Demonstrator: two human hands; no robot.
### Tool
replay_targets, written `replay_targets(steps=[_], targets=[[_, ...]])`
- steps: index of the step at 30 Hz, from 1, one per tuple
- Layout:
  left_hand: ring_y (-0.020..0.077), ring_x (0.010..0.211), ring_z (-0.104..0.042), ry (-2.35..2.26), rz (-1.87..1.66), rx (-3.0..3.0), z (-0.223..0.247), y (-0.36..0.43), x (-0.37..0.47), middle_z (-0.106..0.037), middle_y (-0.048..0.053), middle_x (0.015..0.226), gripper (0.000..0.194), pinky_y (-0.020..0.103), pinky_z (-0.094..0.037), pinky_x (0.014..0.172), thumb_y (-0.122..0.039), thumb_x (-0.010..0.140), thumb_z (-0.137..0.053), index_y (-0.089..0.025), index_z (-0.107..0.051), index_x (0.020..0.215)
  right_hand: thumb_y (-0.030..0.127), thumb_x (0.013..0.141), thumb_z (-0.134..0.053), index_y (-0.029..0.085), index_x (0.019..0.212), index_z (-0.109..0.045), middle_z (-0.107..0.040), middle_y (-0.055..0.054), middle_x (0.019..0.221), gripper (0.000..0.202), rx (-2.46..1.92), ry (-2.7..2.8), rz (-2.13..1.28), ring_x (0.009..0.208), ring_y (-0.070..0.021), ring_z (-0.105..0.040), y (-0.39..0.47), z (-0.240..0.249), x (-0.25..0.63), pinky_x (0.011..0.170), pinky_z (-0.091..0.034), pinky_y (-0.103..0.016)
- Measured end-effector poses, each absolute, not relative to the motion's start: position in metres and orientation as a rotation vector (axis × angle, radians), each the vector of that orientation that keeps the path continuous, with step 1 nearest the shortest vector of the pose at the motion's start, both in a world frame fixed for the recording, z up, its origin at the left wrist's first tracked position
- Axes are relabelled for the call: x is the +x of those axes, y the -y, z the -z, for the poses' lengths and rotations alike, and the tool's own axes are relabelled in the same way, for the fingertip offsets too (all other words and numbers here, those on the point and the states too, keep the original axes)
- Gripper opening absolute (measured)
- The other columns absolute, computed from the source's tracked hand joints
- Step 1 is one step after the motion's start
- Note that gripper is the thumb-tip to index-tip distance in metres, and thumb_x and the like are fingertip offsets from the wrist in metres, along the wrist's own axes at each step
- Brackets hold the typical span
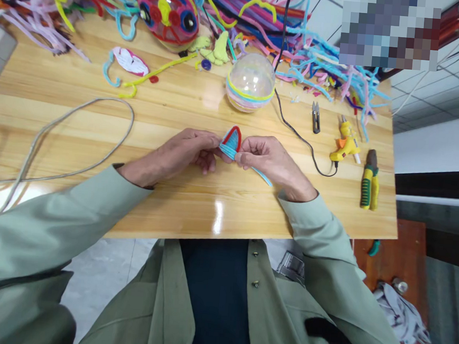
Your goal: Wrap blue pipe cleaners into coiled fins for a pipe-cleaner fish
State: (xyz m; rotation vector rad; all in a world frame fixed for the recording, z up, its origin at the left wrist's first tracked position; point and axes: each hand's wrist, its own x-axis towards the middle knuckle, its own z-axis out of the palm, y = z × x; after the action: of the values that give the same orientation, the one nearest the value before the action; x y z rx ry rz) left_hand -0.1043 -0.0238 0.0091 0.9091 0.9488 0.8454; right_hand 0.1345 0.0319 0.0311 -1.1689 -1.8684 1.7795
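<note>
Between my two hands, above the middle of the table, is a small pointed piece of light blue pipe cleaner (232, 141) edged along its tip in red. My left hand (194, 148) pinches its left side, thumb and forefinger together. My right hand (260, 156) grips its lower right corner, and a loose blue pipe cleaner end (263, 177) sticks out below that hand. Just beyond stands a clear plastic ball (251, 81), its lower part wrapped in yellow, blue and pink pipe cleaner.
A decorated ball with eyes (168, 13) and heaps of pipe cleaners (261, 15) line the far edge. To the right lie thread snips (316, 118), a yellow glue gun (346, 141) and pliers (370, 180). A grey cable (87, 102) loops at left; a white-and-pink piece (130, 62) lies beyond.
</note>
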Motion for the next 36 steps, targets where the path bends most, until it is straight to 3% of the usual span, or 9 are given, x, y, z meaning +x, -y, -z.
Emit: replay_targets(steps=[3,9,12,17,24,30,36], targets=[[0.0152,0.066,-0.072,-0.935,-0.820,0.935,-0.010,0.025,-0.106,-0.086,0.011,0.092,0.028,0.024,-0.058,0.062,-0.037,0.094,-0.071,-0.015,-0.088,0.092,0.028,0.087,-0.079,0.018,0.075,-0.068,-0.066,0.001,0.069,0.019,-1.169,1.835,-1.771,0.065,-0.0111,-0.055,-0.030,-0.030,0.133,0.064,-0.040,-0.027],[0.0135,0.061,-0.068,-1.053,-0.802,0.968,-0.018,0.027,-0.103,-0.084,0.007,0.081,0.025,0.023,-0.056,0.059,-0.042,0.092,-0.086,-0.018,-0.088,0.088,0.030,0.089,-0.083,0.018,0.076,-0.069,-0.066,0.001,0.068,0.022,-1.165,1.800,-1.772,0.066,-0.0110,-0.055,-0.030,-0.028,0.134,0.062,-0.039,-0.025],[0.0129,0.060,-0.068,-1.046,-0.821,0.928,-0.019,0.027,-0.101,-0.086,0.009,0.086,0.026,0.023,-0.054,0.058,-0.041,0.091,-0.086,-0.017,-0.086,0.081,0.032,0.089,-0.085,0.017,0.082,-0.072,-0.068,0.001,0.071,0.021,-1.126,1.749,-1.870,0.067,-0.0111,-0.058,-0.032,-0.029,0.135,0.064,-0.046,-0.024],[0.0132,0.061,-0.070,-1.019,-0.856,0.840,-0.016,0.027,-0.104,-0.090,0.013,0.099,0.026,0.024,-0.054,0.058,-0.040,0.092,-0.085,-0.015,-0.086,0.086,0.031,0.091,-0.081,0.018,0.083,-0.072,-0.069,0.002,0.071,0.019,-1.068,1.655,-1.946,0.066,-0.0108,-0.060,-0.033,-0.030,0.138,0.067,-0.052,-0.025],[0.0123,0.059,-0.070,-1.013,-0.837,0.810,-0.012,0.025,-0.108,-0.086,0.010,0.086,0.026,0.023,-0.055,0.057,-0.039,0.094,-0.086,-0.014,-0.086,0.089,0.027,0.090,-0.081,0.018,0.081,-0.070,-0.069,0.002,0.071,0.017,-1.074,1.646,-1.903,0.065,-0.0103,-0.058,-0.031,-0.030,0.137,0.068,-0.053,-0.025],[0.0114,0.059,-0.069,-1.010,-0.832,0.800,-0.013,0.023,-0.108,-0.088,0.009,0.092,0.021,0.022,-0.056,0.057,-0.033,0.097,-0.080,-0.015,-0.085,0.088,0.028,0.092,-0.081,0.019,0.082,-0.070,-0.068,0.002,0.071,0.018,-1.084,1.686,-1.859,0.067,-0.0115,-0.059,-0.029,-0.031,0.136,0.068,-0.052,-0.026],[0.0126,0.059,-0.068,-1.054,-0.833,0.893,-0.018,0.025,-0.103,-0.080,0.007,0.077,0.027,0.021,-0.053,0.055,-0.041,0.091,-0.091,-0.016,-0.083,0.085,0.038,0.092,-0.087,0.019,0.089,-0.073,-0.069,0.001,0.074,0.024,-1.083,1.730,-1.785,0.070,-0.0125,-0.059,-0.028,-0.025,0.137,0.066,-0.048,-0.026]])
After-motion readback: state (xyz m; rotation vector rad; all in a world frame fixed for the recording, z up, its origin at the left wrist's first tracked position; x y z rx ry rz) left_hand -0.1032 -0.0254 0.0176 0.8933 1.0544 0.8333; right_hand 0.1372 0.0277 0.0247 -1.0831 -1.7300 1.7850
